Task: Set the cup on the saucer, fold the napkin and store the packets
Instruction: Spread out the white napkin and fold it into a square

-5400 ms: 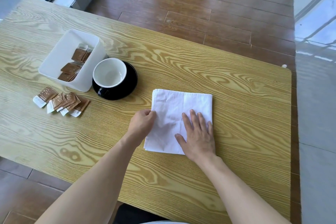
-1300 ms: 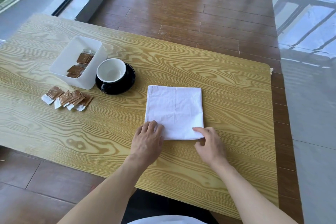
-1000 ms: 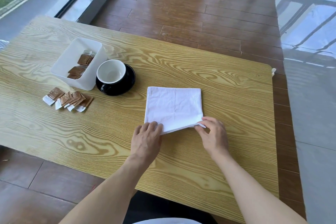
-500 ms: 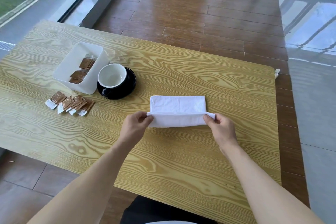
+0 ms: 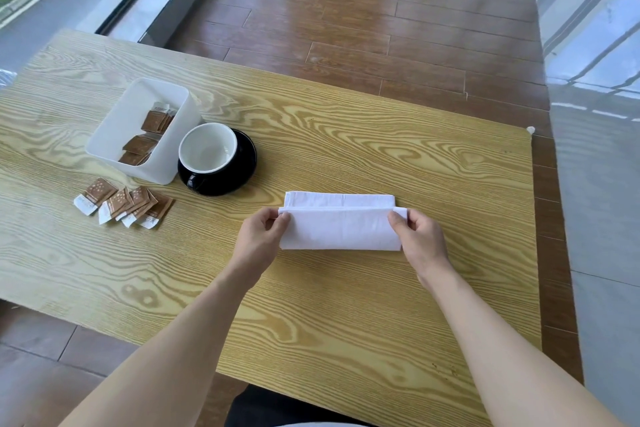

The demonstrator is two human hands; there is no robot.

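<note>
Both hands are pinching the white cloth napkin (image 5: 341, 227) mid-table, left hand (image 5: 263, 236) and right hand (image 5: 420, 237) at either end of its folded-over edge; white-lined black cup (image 5: 207, 153) sits on the black saucer (image 5: 247, 158); brown packets (image 5: 124, 201) lie beside the white plastic bin (image 5: 114, 128) on the yellow wood-grain table (image 5: 346, 305).

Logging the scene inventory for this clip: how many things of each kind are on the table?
Cup: 1
Saucer: 1
Napkin: 1
Box: 1
Packets: about 5 loose, more in the box; they overlap, so no exact count
Total: 4 things plus the packets
</note>
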